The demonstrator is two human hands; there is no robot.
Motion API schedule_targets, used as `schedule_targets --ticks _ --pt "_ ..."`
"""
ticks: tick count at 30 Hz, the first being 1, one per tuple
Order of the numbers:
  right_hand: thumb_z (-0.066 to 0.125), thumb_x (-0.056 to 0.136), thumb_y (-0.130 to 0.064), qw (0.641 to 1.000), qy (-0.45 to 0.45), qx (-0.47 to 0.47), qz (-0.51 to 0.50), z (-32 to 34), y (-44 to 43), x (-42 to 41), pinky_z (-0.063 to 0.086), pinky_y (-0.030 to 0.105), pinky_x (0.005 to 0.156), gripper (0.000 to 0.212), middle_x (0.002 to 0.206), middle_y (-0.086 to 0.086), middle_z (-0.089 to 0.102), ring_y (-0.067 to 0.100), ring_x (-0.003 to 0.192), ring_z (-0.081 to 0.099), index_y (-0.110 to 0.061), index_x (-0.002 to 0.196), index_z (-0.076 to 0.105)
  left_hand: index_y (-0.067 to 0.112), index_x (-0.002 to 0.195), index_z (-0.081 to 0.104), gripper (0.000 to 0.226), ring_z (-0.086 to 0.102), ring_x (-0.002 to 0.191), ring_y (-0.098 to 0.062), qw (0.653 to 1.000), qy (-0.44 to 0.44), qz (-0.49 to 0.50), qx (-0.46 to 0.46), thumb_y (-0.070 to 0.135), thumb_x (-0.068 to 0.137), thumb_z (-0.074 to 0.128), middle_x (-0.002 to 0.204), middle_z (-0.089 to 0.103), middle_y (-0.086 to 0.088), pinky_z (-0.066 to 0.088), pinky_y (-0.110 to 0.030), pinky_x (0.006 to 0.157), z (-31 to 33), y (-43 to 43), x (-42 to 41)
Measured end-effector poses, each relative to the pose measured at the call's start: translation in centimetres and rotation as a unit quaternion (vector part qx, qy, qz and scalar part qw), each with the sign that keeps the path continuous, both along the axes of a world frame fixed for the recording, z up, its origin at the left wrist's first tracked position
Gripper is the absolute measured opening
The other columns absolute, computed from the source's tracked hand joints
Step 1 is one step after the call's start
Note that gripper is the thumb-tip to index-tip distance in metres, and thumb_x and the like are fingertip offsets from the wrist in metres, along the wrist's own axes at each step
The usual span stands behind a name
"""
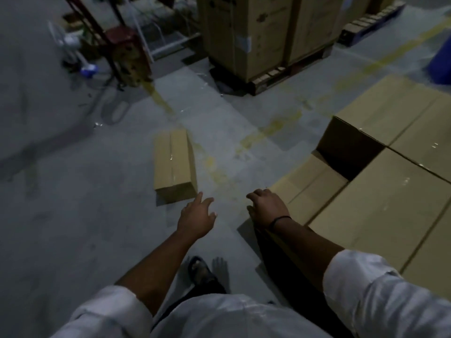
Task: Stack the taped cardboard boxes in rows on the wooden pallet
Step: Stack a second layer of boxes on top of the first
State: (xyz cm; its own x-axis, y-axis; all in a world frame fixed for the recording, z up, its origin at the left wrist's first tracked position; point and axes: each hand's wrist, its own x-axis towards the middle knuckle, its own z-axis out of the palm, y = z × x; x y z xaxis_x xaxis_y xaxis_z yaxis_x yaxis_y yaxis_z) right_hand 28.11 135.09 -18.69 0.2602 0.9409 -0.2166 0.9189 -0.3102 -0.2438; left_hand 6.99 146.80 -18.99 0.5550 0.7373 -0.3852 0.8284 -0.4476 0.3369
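Cardboard, plain brown with a taped seam along its top, made up the one loose box [173, 164] lying flat on the concrete floor [73, 215], just beyond the left hand [196, 215]. That hand's grip was spread, fingers straight and reaching for the box's near corner without touching it. The right hand [268, 207] rested on the lower box [310, 189] at the edge of the stack [390, 203] to the right, its grip curled over that box's corner. The pallet under the stack was hidden. The step in hand looked like fetching the floor box; the next move would call for both hands on its ends, a lift and a turn to the right. A dark gap [351, 152] in the upper layer seemed the likely slot, though its fit could not be judged. Open floor lay between box and stack, with a sandalled foot [200, 269] close below; the stack's sharp corner sat near the right forearm, and the tall cartons [251, 37] stood well apart.
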Motion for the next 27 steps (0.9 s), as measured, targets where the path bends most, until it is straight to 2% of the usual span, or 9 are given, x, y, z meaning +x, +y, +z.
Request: schedule_targets --ticks 5,9,13,16,21,27 --pt "0.049 0.103 -0.037 1.0 0.001 -0.002 0.026 -0.9 7.9 -2.4 0.044 0.043 0.101 0.046 0.144 0.008 0.053 0.032 0.127 0.048 -0.018 0.146 0.049 0.029 0.153 0.042 0.054 0.032 0.149 -0.031 0.999 -0.02 0.028 0.006 0.043 0.102 0.054 0.169 0.02 -0.006 0.031 -0.047 0.118 -0.3 5.6 -1.8" --pt "0.049 0.102 -0.037 1.0 0.001 -0.013 0.025 -1.4 14.6 -4.6 0.047 0.043 0.1 0.047 0.141 0.008 0.055 0.032 0.125 0.05 -0.018 0.145 0.05 0.025 0.151 0.045 0.054 0.033 0.148 -0.032 0.999 -0.043 0.02 -0.015 0.042 0.101 0.055 0.165 0.028 -0.008 0.032 -0.049 0.118 -0.9 12.0 -3.7" --pt "0.049 0.102 -0.037 1.0 0.016 -0.025 0.004 -1.4 21.0 -7.0 0.047 0.044 0.1 0.046 0.141 0.009 0.055 0.031 0.125 0.05 -0.019 0.144 0.05 0.018 0.153 0.043 0.055 0.035 0.147 -0.028 0.997 -0.055 0.036 -0.034 0.038 0.103 0.056 0.164 0.031 -0.009 0.031 -0.038 0.116 -0.9 18.3 -6.3" --pt "0.051 0.102 -0.037 1.0 0.022 -0.02 -0.007 -1.7 25.5 -8.5 0.048 0.043 0.099 0.046 0.139 0.008 0.057 0.031 0.124 0.051 -0.019 0.144 0.051 0.023 0.153 0.044 0.055 0.036 0.147 -0.033 0.997 -0.049 0.039 -0.038 0.042 0.102 0.055 0.167 0.025 -0.006 0.032 -0.042 0.115 -1.0 23.0 -8.2" --pt "0.054 0.1 -0.037 0.999 0.042 -0.025 -0.025 -2.2 31.8 -9.7 0.05 0.043 0.095 0.045 0.134 0.009 0.059 0.032 0.12 0.053 -0.019 0.141 0.055 0.023 0.152 0.045 0.055 0.038 0.144 -0.036 0.998 -0.034 0.04 -0.043 0.043 0.102 0.056 0.165 0.029 -0.008 0.033 -0.044 0.116 -2.0 29.9 -10.2" --pt "0.053 0.101 -0.038 0.996 0.057 -0.061 -0.027 -5.1 40.3 -8.7 0.048 0.045 0.098 0.046 0.138 0.009 0.057 0.033 0.123 0.05 -0.018 0.143 0.051 0.025 0.151 0.046 0.055 0.036 0.145 -0.035 0.996 -0.032 0.052 -0.061 0.044 0.101 0.056 0.165 0.03 -0.007 0.033 -0.046 0.118 -4.5 38.3 -9.4"
